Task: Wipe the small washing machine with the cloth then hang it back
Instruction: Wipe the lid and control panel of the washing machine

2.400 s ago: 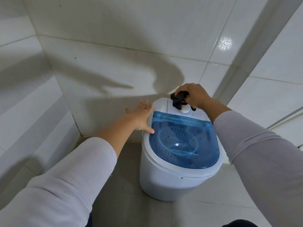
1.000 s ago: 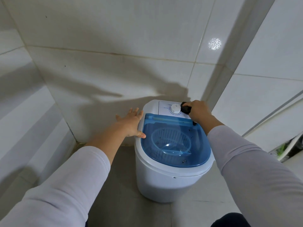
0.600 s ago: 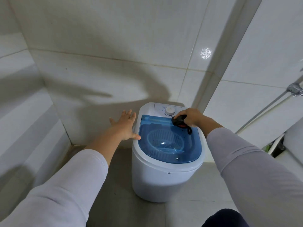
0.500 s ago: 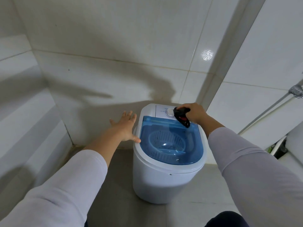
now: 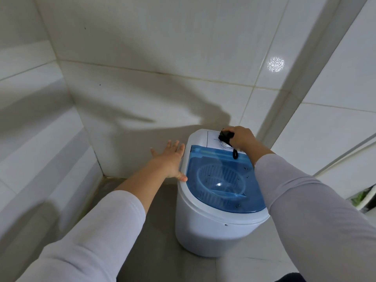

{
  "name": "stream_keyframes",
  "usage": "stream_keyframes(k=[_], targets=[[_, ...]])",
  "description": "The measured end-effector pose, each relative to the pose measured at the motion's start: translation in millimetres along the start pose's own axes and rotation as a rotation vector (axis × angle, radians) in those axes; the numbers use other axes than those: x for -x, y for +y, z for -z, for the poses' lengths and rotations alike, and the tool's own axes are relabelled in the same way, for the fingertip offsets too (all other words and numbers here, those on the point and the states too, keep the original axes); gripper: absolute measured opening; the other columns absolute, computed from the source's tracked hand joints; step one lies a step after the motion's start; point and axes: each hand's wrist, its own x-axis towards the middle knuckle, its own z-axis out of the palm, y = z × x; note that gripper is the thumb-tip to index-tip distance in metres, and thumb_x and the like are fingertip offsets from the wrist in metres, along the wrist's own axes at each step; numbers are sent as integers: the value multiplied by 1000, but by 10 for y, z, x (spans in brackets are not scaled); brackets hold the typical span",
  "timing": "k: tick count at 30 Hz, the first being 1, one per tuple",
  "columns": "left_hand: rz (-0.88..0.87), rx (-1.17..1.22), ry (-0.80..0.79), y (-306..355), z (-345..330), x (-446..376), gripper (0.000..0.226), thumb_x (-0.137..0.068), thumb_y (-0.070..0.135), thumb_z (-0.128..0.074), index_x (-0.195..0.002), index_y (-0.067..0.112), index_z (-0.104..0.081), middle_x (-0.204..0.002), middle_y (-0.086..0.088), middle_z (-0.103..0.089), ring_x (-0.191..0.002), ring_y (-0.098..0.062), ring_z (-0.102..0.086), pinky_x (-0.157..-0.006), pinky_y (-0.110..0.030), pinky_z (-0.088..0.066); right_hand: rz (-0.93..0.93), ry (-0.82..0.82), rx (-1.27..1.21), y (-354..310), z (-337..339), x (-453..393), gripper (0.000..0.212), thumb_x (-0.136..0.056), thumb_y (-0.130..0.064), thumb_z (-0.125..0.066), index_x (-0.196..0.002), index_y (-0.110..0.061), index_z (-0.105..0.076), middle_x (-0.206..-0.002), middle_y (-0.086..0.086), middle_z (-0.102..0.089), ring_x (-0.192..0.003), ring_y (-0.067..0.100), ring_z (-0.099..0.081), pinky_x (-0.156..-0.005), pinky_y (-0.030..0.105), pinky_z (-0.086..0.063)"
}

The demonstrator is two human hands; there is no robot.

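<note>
A small white washing machine [image 5: 211,231] with a see-through blue lid [image 5: 221,180] stands on the floor against the tiled wall. My right hand [image 5: 242,138] is closed on a bunched black cloth [image 5: 225,136] and presses it on the white control panel at the back, covering most of the dial. A loose black end of the cloth hangs onto the lid's rear edge. My left hand [image 5: 169,161] lies flat with spread fingers against the machine's left rim, its thumb resting on the rim.
White tiled walls [image 5: 162,58] close in behind and on the left, meeting in a corner. A grey tiled floor [image 5: 158,231] surrounds the machine. A white pipe [image 5: 345,155] runs along the right wall, with something green [image 5: 361,197] low at the right edge.
My right hand has moved the cloth from the lid's rear right edge back onto the control panel and over the dial. My left hand has stayed on the left rim.
</note>
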Motion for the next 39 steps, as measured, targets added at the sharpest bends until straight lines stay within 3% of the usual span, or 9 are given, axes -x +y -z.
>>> stream_keyframes(k=[8,11,17,19,22,27,30,39], targets=[[36,38,38,-13,-46,49,116,-78,50,-69,-152,19,15,-161,-1,19,-148,-23,19,-113,-66,0,105,-61,124,-42,57,76,50,-84,4,-44,-115,-28,-66,-129,8,-59,-113,31,-53,-97,37,-48],[77,85,57,-30,-94,90,115,-78,54,-67,-152,18,14,-161,-2,19,-149,-24,18,-113,-66,-3,151,-63,44,-146,177,137,46,-86,5,-44,-112,-25,-68,-127,11,-59,-111,31,-54,-92,33,-46],[135,179,28,-64,-155,183,111,-81,62,-58,-152,16,12,-161,-4,19,-149,-26,18,-114,-66,-7,365,-50,-71,-720,53,300,53,-78,11,-47,-114,-22,-67,-128,6,-60,-117,26,-53,-100,33,-42],[155,228,5,-56,-191,211,110,-80,66,-55,-153,16,11,-161,-3,19,-149,-26,17,-114,-65,-9,365,-104,-80,-821,-80,334,47,-76,6,-48,-108,-22,-69,-124,4,-61,-116,25,-53,-99,35,-45],[169,262,-16,-32,-256,208,111,-79,69,-53,-153,16,10,-162,-3,18,-149,-25,17,-114,-66,-10,279,-151,-132,-881,-234,399,24,-75,-19,-55,-95,-21,-69,-116,2,-61,-115,24,-53,-101,42,-42],[166,254,-14,4,-257,194,111,-80,64,-57,-153,15,10,-162,-4,17,-149,-27,17,-114,-67,-10,237,-104,64,-874,-445,427,50,-88,-49,-46,-132,-25,-43,-144,5,-40,-140,25,-27,-115,56,-15],[159,231,-9,29,-235,193,111,-80,62,-59,-153,14,10,-162,-5,17,-149,-27,17,-113,-67,-8,266,-112,175,-819,-571,413,54,-94,-49,-36,-143,-28,-30,-156,1,-24,-148,25,-7,-117,55,-9],[169,163,-18,69,-214,175,110,-80,63,-58,-153,15,9,-162,-5,15,-149,-28,16,-112,-69,-8,257,-41,92,-705,-666,382,45,-98,-33,-34,-142,-25,-34,-155,1,-28,-147,24,-15,-119,47,-16]])
